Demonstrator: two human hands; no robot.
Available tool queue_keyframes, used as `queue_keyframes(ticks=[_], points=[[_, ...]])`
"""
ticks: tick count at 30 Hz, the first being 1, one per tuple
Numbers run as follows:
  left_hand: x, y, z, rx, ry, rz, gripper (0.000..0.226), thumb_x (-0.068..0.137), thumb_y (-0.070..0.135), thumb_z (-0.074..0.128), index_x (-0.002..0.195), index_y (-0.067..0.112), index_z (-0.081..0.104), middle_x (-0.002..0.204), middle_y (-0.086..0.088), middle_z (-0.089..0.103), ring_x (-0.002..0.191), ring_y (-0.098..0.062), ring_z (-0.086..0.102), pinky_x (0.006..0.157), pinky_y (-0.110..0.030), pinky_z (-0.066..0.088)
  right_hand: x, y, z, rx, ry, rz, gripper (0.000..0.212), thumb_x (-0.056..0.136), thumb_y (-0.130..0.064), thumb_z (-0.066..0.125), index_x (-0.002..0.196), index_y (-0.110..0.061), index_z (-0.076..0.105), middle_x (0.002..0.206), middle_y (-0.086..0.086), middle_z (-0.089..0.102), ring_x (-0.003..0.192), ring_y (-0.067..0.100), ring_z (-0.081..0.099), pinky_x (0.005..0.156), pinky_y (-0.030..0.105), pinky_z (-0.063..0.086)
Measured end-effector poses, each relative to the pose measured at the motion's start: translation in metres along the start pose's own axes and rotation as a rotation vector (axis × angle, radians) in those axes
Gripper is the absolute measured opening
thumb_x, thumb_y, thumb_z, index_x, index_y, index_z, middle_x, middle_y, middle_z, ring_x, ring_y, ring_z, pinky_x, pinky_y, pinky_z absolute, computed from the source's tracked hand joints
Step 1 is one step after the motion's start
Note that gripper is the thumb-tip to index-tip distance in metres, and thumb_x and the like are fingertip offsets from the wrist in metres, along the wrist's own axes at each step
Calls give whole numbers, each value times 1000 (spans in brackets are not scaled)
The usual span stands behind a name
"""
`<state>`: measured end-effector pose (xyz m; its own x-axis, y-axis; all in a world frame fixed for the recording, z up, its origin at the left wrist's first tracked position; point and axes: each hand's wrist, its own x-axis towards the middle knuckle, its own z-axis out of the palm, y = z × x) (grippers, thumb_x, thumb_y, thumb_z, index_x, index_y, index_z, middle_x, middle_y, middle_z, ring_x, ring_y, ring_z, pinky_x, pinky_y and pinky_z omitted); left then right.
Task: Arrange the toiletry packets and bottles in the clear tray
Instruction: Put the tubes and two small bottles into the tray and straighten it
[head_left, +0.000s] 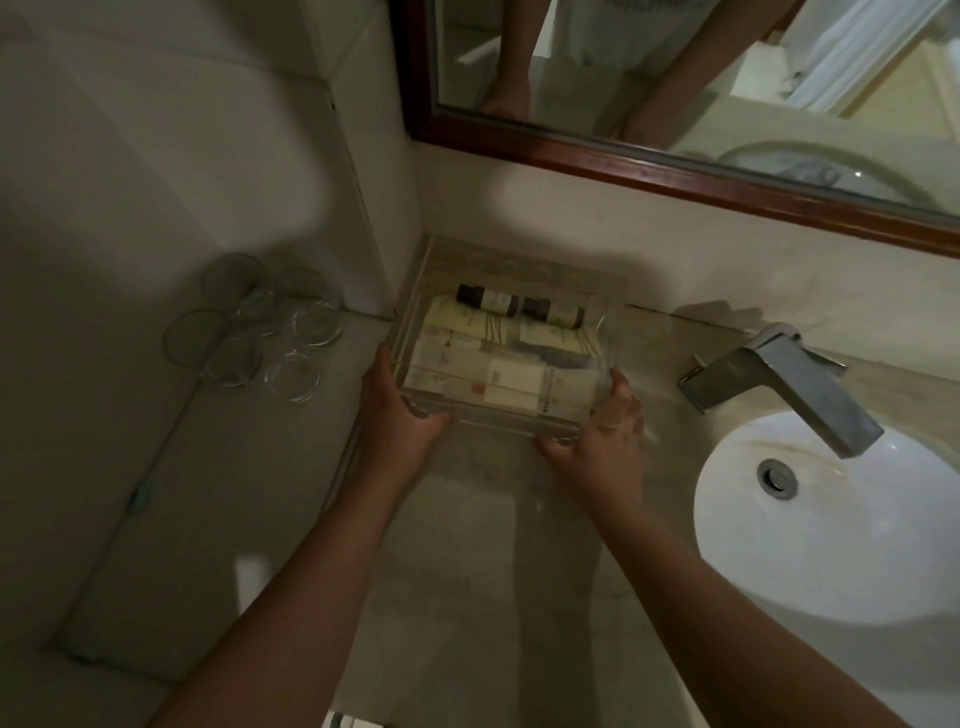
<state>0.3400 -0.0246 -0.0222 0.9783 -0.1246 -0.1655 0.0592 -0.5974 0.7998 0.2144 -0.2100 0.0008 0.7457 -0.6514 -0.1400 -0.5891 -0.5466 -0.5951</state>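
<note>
Two hands grip the clear tray (423, 291) by its near corners: our left hand (397, 410) wraps the near left corner with the thumb along the front rim, and our right hand (605, 423) closes on the near right corner, fingers up the side wall. Both hold the tray firmly against the countertop (457, 545), pushed into the corner where the side wall meets the back wall.

Inside the tray, pale toiletry packets (498, 369) lie flat in overlapping rows and fill most of the floor. We see small marks and lines of print on several of them, but the picture is too dim and soft for us to read any word or brand. Along the far side two dark bottles (519, 306) lie on their sides, end to end, each with a light label whose writing we cannot make out.

To the left of the tray, a cluster of upturned drinking glasses (265, 327) stands on the counter. To the right sit a metal faucet (779, 384) and the white sink (831, 545). A wood-framed mirror (649, 166) hangs above.
</note>
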Motion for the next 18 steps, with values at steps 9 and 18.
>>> queue_keyframes(ticks=[9,18], points=[[11,8,12,65,130,-21,108,55,33,88,142,14,29,140,-13,38,130,-30,33,106,-37,32,19,-1,2,6,5,103,117,66,-55,80,151,-26,6,150,12,28,138,34,32,108,54,40],[22,15,27,145,220,-71,96,56,35,87,134,11,36,133,-16,42,120,-37,38,101,-44,36,34,7,-1,70,1,159,98,67,-62,75,143,-21,28,136,8,41,127,32,43,101,49,44]])
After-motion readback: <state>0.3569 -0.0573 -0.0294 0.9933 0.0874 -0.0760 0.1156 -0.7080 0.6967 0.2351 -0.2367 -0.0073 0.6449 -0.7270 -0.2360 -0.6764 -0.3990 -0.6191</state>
